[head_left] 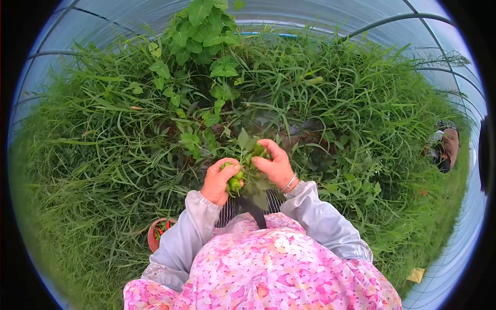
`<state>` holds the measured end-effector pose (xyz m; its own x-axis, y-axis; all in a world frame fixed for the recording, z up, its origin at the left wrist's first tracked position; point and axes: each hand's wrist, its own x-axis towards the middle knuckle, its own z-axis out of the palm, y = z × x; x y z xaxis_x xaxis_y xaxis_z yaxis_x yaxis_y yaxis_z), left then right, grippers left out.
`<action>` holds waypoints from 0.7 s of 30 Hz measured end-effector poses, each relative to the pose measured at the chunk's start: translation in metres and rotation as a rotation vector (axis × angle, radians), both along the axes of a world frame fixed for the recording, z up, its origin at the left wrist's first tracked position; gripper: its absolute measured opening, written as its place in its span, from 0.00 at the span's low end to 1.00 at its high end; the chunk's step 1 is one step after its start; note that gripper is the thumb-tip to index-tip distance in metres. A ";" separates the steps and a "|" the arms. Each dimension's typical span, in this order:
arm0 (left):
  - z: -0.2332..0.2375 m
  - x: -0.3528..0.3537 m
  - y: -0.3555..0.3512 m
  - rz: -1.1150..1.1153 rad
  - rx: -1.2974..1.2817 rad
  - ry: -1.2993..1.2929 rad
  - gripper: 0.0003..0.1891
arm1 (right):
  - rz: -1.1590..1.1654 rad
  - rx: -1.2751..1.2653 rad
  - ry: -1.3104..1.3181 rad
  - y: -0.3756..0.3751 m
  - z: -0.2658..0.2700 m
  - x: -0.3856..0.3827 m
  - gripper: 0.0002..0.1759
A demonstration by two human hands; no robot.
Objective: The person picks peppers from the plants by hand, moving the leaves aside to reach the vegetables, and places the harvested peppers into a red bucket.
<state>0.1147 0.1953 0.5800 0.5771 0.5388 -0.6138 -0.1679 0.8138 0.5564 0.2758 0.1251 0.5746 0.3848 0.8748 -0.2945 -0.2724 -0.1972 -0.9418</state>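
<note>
Several green peppers (235,184) are bunched in my left hand (215,181), its thumb folded over the top of them. My right hand (279,166), a bangle at its wrist, is closed on more green peppers (258,151) just to the right. Between the two hands runs a leafy stem (245,140), with broad leaves above and below the fingers. Both hands are close together in front of my lap. A reddish-brown bucket (153,235) with red and green peppers in it stands by my left forearm, which partly covers it.
Tall grass (330,93) and weeds surround me on all sides. A climbing leafy plant (199,33) rises ahead. Hoops and plastic sheeting (289,15) arch overhead. Another person (447,147) is low in the grass far right. A yellowish piece (416,275) lies at lower right.
</note>
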 end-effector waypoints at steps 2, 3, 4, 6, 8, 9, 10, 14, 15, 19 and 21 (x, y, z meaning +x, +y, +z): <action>-0.001 -0.006 0.002 -0.006 -0.010 -0.027 0.07 | 0.072 -0.015 0.074 0.008 0.000 0.001 0.19; -0.001 -0.009 0.002 -0.007 -0.018 -0.038 0.07 | 0.109 -0.026 0.112 0.010 -0.002 0.002 0.19; -0.002 -0.009 0.001 0.002 -0.018 -0.046 0.07 | 0.119 -0.027 0.155 0.011 -0.009 0.004 0.19; -0.003 0.000 0.001 0.039 -0.015 -0.025 0.07 | 0.145 -0.067 0.236 0.013 -0.014 0.014 0.19; -0.007 0.008 0.000 0.052 0.029 0.007 0.07 | 0.128 -0.062 0.174 0.014 -0.010 0.021 0.19; -0.009 0.013 0.001 0.053 0.047 0.054 0.07 | 0.150 -0.046 0.096 0.016 -0.005 0.027 0.19; -0.008 0.018 0.001 0.053 0.063 0.103 0.06 | 0.169 -0.031 0.018 0.016 0.000 0.033 0.19; -0.006 0.038 -0.001 0.073 0.177 0.249 0.05 | 0.259 0.009 -0.335 0.019 0.006 0.055 0.19; -0.006 0.041 -0.002 0.088 0.203 0.280 0.05 | 0.282 0.022 -0.416 0.021 0.008 0.057 0.19; -0.005 0.050 -0.007 0.070 0.531 0.547 0.05 | 0.370 0.092 -0.619 0.025 0.028 0.061 0.18; -0.005 0.056 -0.011 0.013 0.834 0.781 0.06 | 0.403 0.127 -0.655 0.029 0.034 0.062 0.19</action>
<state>0.1708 0.1846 0.5748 0.1865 0.9500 -0.2506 0.4556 0.1424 0.8787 0.3376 0.1539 0.6082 0.0912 0.9958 -0.0051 0.4168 -0.0428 -0.9080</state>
